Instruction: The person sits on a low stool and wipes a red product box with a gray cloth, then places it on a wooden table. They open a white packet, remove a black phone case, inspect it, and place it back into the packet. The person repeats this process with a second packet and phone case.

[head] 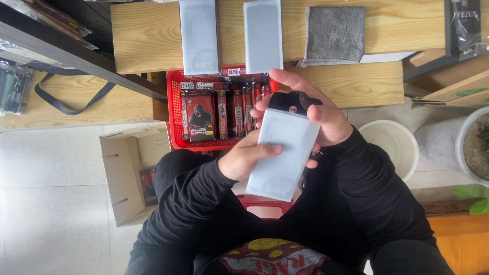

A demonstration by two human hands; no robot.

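My left hand (245, 159) grips the left edge of a white flat sleeve (281, 153), thumb lying across its face. My right hand (317, 112) wraps the sleeve's upper right side and also holds a small black object (291, 102) at the sleeve's top end. Both hands hover over my lap, just in front of a red plastic basket (174, 109) that holds several red and black boxes (200, 115) standing on edge.
Two white flat sleeves (198, 35) (263, 34) and a grey cloth (334, 34) lie on the wooden shelf (142, 35). An open cardboard box (122, 178) sits on the floor at left. A white bucket (395, 147) and plant pot (476, 147) stand right.
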